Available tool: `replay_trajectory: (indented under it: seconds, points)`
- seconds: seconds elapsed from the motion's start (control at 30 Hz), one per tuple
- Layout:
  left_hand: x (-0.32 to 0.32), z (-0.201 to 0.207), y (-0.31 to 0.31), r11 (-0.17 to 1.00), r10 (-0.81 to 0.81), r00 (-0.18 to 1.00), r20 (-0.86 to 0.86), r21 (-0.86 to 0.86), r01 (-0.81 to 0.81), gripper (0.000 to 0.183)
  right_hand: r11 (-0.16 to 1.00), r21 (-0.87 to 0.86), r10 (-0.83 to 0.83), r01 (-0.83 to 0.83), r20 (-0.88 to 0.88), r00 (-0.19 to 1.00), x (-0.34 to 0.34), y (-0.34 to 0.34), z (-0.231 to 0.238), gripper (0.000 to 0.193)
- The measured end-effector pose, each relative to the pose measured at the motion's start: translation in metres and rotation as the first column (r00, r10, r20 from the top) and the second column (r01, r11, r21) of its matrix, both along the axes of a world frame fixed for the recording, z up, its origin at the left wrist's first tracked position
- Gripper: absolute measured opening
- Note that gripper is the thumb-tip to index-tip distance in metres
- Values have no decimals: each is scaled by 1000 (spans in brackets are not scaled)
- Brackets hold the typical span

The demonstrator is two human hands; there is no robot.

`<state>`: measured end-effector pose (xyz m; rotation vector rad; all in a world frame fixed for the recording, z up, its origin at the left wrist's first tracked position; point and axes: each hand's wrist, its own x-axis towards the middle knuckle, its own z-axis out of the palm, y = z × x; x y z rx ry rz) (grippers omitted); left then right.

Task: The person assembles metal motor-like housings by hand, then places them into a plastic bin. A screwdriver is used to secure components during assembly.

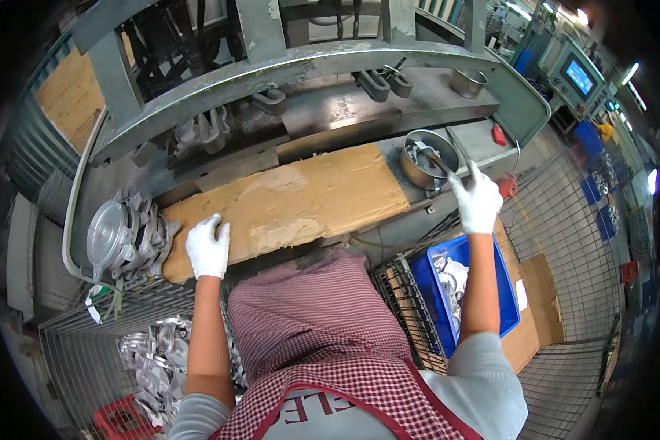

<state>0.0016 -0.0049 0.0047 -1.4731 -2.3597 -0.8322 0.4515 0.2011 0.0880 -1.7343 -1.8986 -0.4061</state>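
Note:
Resting at the near left edge of a brown board (293, 202), my left hand (207, 246) wears a white glove and has its thumb and fingers apart. It holds nothing that I can see. Just left of it stands a stack of grey metal castings (128, 235) with round, lidlike faces. My right hand (479, 202), also gloved in white, is beside a steel pot (418, 174). Its index finger and thumb are spread. The thumb is close to the end of a dark brown stick (438, 163) leaning in the pot. Near the index fingertip a flat grey bar (459, 143) lies on the bench.
A machine frame (301, 64) with hanging clamps (374, 86) spans the far side. Below my right arm is a blue bin (507, 312) of metal parts. Castings (158, 359) fill a wire basket at lower left. A second pot (468, 83) and control screen (579, 77) are far right.

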Motion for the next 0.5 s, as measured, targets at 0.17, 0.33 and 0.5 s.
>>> replay_trajectory:
  seconds: [0.17,0.33,0.5]
  points:
    - [1,-3,6,1000,-20,1000,17,23,19,26,869,-303,279,-391,-353,893,37,75,-31,40]
    - [2,-1,2,1000,8,1000,26,-2,-8,26,961,-171,112,-217,-476,872,40,67,-28,46]
    - [1,-2,2,999,-5,1000,-2,33,5,26,958,-124,112,-257,-664,739,46,66,-51,33]
